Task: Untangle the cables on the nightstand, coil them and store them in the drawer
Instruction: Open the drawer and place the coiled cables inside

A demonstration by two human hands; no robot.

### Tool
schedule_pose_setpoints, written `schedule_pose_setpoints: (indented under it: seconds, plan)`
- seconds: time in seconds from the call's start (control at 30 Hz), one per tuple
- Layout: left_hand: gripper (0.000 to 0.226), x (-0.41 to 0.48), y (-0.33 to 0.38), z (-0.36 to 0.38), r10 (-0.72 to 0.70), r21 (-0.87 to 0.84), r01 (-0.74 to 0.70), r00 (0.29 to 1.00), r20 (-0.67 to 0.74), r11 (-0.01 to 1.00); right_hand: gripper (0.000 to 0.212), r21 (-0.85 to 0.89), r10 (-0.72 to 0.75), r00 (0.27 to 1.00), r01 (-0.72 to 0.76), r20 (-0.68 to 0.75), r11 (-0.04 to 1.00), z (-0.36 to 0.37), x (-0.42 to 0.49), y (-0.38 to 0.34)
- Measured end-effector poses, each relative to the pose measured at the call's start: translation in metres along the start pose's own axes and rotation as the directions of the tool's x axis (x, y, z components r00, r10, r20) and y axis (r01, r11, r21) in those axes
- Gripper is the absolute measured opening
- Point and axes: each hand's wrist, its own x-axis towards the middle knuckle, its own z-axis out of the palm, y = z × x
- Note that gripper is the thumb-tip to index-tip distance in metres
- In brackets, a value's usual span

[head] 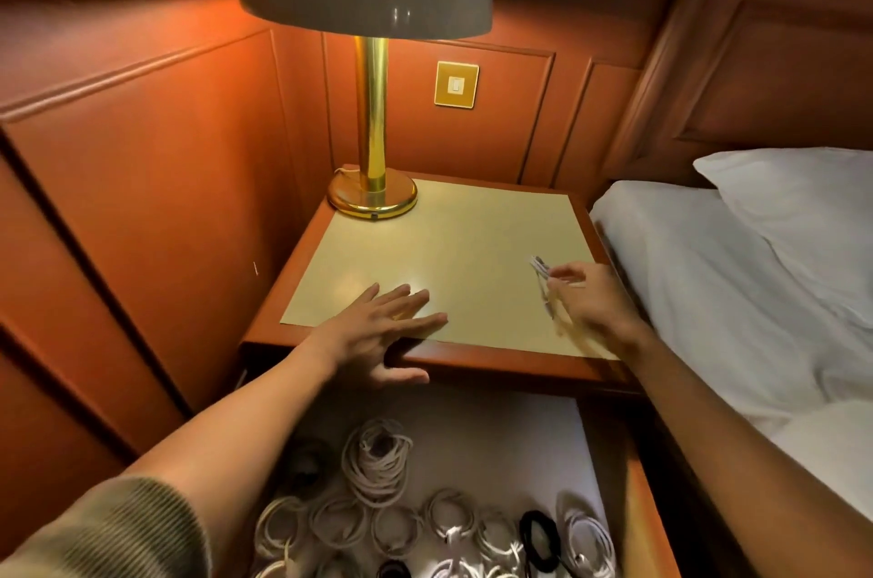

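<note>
1. The cable [544,280] sits at the right of centre of the frame, over the right part of the nightstand [449,237] top. It is thin and pale. Its plug ends point to the upper left, and the visible strand runs steeply down to the lower right into the hand. Motion blur hides whether it is coiled.
2. The right hand [595,303] pinches the cable between curled fingers and thumb. It is the only hand on the cable.
3. The left hand [378,332] lies flat at the front edge of the nightstand, left of centre, fingers straight, holding nothing. The two hands are well apart.
4. The drawer [609,459] stands pulled out at the bottom of the frame, below and to the left of the right hand. It holds many pale coils [378,464] and a black coil [541,539].
5. Judgement: this is the only cable seen outside the drawer, so the task is near its end. The coming move takes the cable down-frame past the front edge into the drawer. The right hand carries it.
6. Surroundings: a lamp [373,114] at the upper left of the top, a bed [708,284] at the right edge.
</note>
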Motion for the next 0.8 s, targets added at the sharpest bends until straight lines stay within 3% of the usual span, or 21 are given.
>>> schedule_pose_setpoints:
  seconds: [0.17, 0.27, 0.4, 0.5, 0.63, 0.8]
  plan:
    - [0.079, -0.002, 0.003, -0.002, -0.013, 0.020, 0.013, 1.000, 0.005, 1.000, 0.020, -0.107, -0.183, 0.980, 0.192, 0.083, 0.976, -0.002, -0.109, 0.006]
    - [0.079, -0.002, 0.003, -0.003, -0.020, 0.015, 0.019, 1.000, 0.020, 1.000, 0.021, -0.140, -0.365, 0.926, 0.376, 0.098, 0.916, 0.016, -0.160, 0.016]
    - [0.079, 0.000, 0.001, -0.003, -0.022, 0.010, 0.021, 0.999, 0.032, 1.000, 0.017, -0.204, -0.498, 0.843, 0.533, 0.202, 0.821, 0.057, -0.176, 0.049]
    - [0.079, 0.000, 0.001, -0.002, -0.019, 0.034, 0.018, 1.000, 0.016, 0.999, 0.012, -0.243, -0.477, 0.829, 0.546, 0.292, 0.802, 0.089, -0.160, 0.073]
    - [0.079, 0.001, -0.002, 0.003, 0.002, 0.027, -0.001, 0.999, -0.042, 1.000, 0.025, -0.288, -0.274, 0.805, 0.472, 0.527, 0.833, 0.122, -0.139, 0.090]
    - [0.080, 0.002, -0.004, 0.007, 0.005, 0.047, -0.002, 0.999, -0.054, 0.999, 0.041, -0.323, -0.218, 0.772, 0.480, 0.597, 0.816, 0.133, -0.135, 0.093]
